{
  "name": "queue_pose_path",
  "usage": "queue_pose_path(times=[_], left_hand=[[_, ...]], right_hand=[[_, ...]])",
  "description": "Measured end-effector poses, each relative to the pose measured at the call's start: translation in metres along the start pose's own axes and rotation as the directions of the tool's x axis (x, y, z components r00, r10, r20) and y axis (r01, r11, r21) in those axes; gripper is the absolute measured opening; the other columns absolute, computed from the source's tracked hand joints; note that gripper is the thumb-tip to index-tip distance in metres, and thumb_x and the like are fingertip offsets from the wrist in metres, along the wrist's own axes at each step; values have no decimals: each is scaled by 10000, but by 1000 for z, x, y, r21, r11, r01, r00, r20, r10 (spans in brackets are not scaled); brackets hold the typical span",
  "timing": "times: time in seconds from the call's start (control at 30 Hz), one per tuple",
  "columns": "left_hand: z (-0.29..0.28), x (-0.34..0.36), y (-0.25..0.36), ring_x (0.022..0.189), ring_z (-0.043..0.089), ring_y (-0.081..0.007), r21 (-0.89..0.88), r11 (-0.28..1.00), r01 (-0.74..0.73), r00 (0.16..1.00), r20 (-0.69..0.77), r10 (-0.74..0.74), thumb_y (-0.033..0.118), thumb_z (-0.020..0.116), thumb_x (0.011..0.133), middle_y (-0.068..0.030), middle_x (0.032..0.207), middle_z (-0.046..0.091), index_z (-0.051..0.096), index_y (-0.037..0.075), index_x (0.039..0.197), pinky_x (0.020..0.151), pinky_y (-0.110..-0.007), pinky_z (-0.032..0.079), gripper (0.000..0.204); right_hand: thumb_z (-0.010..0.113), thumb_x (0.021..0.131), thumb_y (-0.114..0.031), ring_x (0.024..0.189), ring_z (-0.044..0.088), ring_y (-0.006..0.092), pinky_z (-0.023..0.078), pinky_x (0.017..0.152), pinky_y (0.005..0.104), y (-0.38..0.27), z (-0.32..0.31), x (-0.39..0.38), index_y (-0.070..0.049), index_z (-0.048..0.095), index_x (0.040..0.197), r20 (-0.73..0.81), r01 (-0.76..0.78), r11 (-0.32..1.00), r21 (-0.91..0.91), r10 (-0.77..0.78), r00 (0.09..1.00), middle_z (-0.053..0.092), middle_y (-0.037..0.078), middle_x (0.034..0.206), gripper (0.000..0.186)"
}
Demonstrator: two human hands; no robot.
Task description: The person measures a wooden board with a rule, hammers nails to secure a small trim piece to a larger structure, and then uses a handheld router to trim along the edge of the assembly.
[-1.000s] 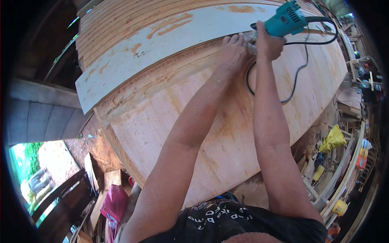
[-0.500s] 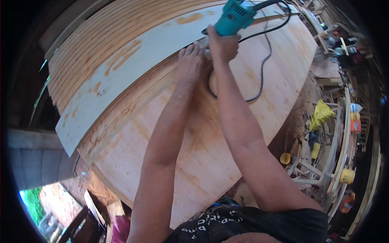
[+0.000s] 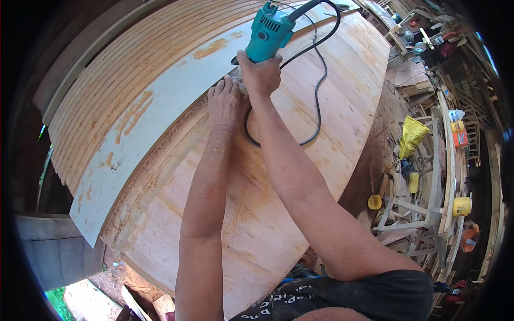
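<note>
A teal trim router [image 3: 265,36] with a black cable stands tilted against the curved edge of a long white strip [image 3: 140,131]. My right hand [image 3: 261,74] is wrapped round its lower body. Close beside it, my left hand [image 3: 225,100] rests with fingers bent over the router's base, which is mostly hidden by both hands. Under the tool lies a broad light wood panel [image 3: 300,198]. Sawdust is scattered along the strip's edge and on my left forearm.
Beyond the white strip lie several stepped wooden planks [image 3: 101,101]. The cable [image 3: 319,101] loops over the panel to the right of my arms. A yellow sack [image 3: 412,136], a yellow tub [image 3: 461,206] and wooden offcuts [image 3: 401,214] sit past the panel's right edge.
The whole view has shifted, so the panel and strip appear further left and lower. The router and both hands have moved slightly along the strip's edge, keeping their hold.
</note>
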State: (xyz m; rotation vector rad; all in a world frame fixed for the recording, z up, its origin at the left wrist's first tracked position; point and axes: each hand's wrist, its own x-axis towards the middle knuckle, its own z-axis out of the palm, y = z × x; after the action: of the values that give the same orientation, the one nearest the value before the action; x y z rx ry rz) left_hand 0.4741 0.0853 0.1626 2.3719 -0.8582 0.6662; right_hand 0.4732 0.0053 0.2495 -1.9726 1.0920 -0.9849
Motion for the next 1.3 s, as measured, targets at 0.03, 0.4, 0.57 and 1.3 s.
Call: queue_pose_path(times=[0.03,0.4,0.57,1.3], left_hand=[[2,1,1,1160,551,-250,4,1000,2,1000,2,-2,364,605,814,-175,1234,604,615,0,1154,980,-389,372,498],[3,14,13,1112,556,-247,-58,998,-13,1000,0,13,296,617,791,-164,1233,597,639,14,1081,931,-395,398,405],[6,16,13,1129,551,-252,-28,1000,-2,1000,-16,2,327,627,785,-172,1234,596,638,3,1083,944,-392,391,440],[26,31,27,1163,532,-266,-17,1000,-16,1000,-2,16,376,575,844,-200,1224,596,603,-37,1142,996,-389,349,509]], right_hand=[[782,612,-489,889,656,393,503,828,471,1,0,1,82,497,1073,-2,-5,1000,0,5,1000,654,236,974,787],[762,582,-599,970,633,405,482,884,478,5,-3,19,91,495,1111,13,-8,996,-94,9,1000,639,252,1035,910],[776,582,-500,948,641,403,487,867,481,7,3,24,85,494,1118,-20,22,997,-81,-23,1000,651,228,1006,842],[771,590,-534,963,640,384,485,893,462,21,3,54,105,478,1114,29,39,990,-134,-36,999,638,225,1027,877]])
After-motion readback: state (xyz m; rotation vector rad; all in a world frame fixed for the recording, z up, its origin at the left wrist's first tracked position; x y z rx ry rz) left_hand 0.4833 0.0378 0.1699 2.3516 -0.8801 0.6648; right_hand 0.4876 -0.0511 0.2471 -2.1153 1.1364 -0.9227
